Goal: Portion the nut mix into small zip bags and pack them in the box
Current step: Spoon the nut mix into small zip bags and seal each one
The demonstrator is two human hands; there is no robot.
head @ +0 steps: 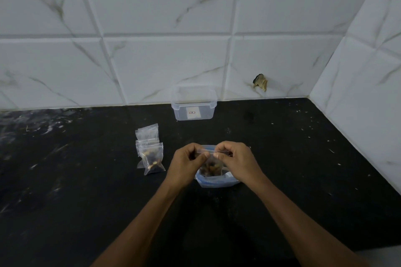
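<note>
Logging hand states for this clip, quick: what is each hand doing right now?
Left hand: pinching the top edge of the small zip bag of nut mix.
Right hand: pinching the same bag's top edge from the other side.

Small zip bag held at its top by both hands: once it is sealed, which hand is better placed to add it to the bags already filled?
Probably the left hand: the filled bags lie on its side, while the right hand would have to cross over the small zip bag.
</note>
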